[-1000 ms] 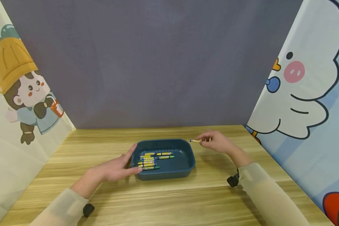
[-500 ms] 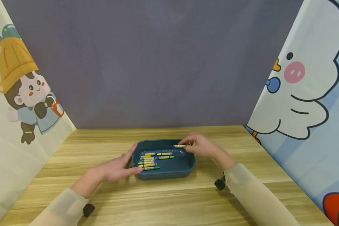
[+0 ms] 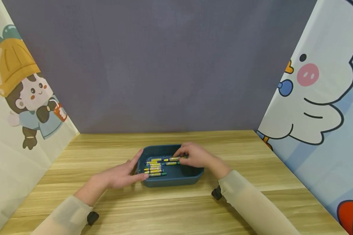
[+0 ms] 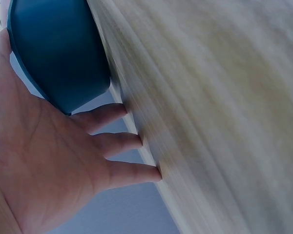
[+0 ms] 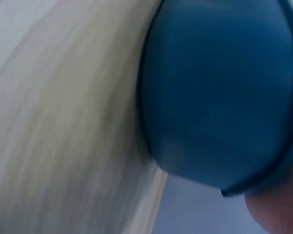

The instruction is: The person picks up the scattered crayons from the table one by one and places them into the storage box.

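A dark blue rectangular tray [image 3: 173, 182] sits on the table with several crayons [image 3: 154, 170] in yellow and blue wrappers, mostly in its left half. My left hand [image 3: 122, 174] touches the tray's left end, thumb over the front left corner and index finger along the rim. In the left wrist view, the other fingers [image 4: 132, 173] stretch straight down to the tabletop. My right hand [image 3: 194, 156] reaches over the right rim and pinches a crayon [image 3: 184, 157], largely hidden by the fingers, low beside the back row. The right wrist view shows mainly the tray's outer wall [image 5: 215, 97].
The wood-grain table [image 3: 153, 209] runs back to a grey cloth panel [image 3: 164, 65]. Printed cartoon panels stand on the left [image 3: 6, 156] and right [image 3: 326, 98]. Small black devices hang at the left wrist [image 3: 92, 218] and right wrist [image 3: 216, 193].
My right hand has carried its crayon leftward from outside the tray's right side, over the rim and down among the crayons inside. The left hand and tray have stayed put.
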{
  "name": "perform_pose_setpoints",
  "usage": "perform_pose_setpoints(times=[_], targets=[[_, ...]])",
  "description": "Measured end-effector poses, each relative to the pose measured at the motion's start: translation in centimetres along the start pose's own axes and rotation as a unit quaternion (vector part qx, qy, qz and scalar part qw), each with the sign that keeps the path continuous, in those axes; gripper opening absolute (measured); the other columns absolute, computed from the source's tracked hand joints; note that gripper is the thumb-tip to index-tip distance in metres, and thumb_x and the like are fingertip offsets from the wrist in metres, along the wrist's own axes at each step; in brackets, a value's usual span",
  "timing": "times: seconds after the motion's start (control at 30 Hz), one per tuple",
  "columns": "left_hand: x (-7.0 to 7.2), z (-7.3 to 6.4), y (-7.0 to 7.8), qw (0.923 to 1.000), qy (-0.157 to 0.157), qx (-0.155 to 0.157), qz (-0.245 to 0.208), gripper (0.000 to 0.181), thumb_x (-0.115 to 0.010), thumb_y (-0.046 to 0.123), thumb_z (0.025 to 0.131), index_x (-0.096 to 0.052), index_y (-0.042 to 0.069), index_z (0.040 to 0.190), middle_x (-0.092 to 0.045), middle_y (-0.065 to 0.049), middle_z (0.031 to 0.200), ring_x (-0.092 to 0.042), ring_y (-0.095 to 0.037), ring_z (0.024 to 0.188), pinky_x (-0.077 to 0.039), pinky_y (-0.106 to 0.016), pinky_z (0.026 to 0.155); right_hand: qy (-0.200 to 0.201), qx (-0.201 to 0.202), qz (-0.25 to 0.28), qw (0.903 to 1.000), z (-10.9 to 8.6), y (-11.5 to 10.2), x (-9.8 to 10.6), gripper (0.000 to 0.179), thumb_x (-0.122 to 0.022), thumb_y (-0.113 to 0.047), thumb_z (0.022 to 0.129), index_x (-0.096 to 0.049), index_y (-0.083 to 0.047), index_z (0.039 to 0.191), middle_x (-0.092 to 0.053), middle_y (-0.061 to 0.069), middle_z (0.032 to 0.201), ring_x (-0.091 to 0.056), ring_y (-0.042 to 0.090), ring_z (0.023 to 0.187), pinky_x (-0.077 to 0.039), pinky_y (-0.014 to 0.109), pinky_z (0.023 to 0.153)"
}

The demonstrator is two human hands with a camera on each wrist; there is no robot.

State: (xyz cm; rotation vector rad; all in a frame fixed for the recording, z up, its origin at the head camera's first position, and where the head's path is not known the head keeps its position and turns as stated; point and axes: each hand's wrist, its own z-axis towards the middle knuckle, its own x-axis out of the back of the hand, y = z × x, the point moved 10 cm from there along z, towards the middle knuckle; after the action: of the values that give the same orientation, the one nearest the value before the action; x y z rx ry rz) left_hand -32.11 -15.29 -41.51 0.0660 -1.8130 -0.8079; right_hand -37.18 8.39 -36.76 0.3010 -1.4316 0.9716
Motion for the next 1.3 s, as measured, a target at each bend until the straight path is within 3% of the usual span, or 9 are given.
perform_pose_setpoints(times=[0.17, 0.5, 0.9, 1.3], targets=[[-0.1, 0.0, 0.0, 1.0, -0.001, 0.002, -0.003, 0.111, -0.056, 0.073, 0.105, 0.017, 0.029, 0.176, -0.013, -0.027, 0.181, -0.028, -0.054, 0.163, -0.029, -0.07, 0.131, -0.014, 0.01, -0.014, 0.9998, 0.7, -0.6, -1.3, 0.026, -0.069, -0.018, 0.103, -0.084, -0.021, 0.124, -0.071, -0.004, 0.107, -0.065, 0.014, 0.093, -0.054, 0.029, 0.081], [0.2, 0.4, -0.3, 0.9999, -0.001, 0.009, 0.006, 0.11, -0.053, 0.077, 0.104, 0.019, 0.033, 0.175, -0.015, -0.028, 0.181, -0.024, -0.058, 0.163, -0.027, -0.073, 0.13, -0.018, -0.013, -0.046, 0.9987, 0.9, -0.1, -2.0, 0.024, -0.071, -0.022, 0.103, -0.085, -0.027, 0.122, -0.069, -0.008, 0.102, -0.055, 0.007, 0.083, -0.05, 0.03, 0.076], [0.3, 0.1, 0.0, 0.9999, 0.001, 0.007, 0.009, 0.11, -0.054, 0.075, 0.105, 0.017, 0.03, 0.176, -0.014, -0.028, 0.181, -0.026, -0.057, 0.163, -0.027, -0.071, 0.131, -0.05, 0.003, -0.1, 0.9937, 0.9, -0.5, -2.9, 0.024, -0.074, -0.024, 0.105, -0.083, -0.033, 0.125, -0.073, -0.011, 0.105, -0.063, 0.009, 0.093, -0.055, 0.034, 0.084], [-0.1, 0.2, -0.3, 0.9999, 0.0, 0.007, 0.007, 0.111, -0.054, 0.076, 0.104, 0.018, 0.031, 0.176, -0.013, -0.03, 0.18, -0.022, -0.056, 0.164, -0.025, -0.072, 0.131, -0.075, -0.021, -0.111, 0.9908, 0.7, -0.4, -3.5, 0.022, -0.079, -0.027, 0.104, -0.084, -0.033, 0.124, -0.073, -0.011, 0.105, -0.066, 0.01, 0.095, -0.058, 0.035, 0.085]])
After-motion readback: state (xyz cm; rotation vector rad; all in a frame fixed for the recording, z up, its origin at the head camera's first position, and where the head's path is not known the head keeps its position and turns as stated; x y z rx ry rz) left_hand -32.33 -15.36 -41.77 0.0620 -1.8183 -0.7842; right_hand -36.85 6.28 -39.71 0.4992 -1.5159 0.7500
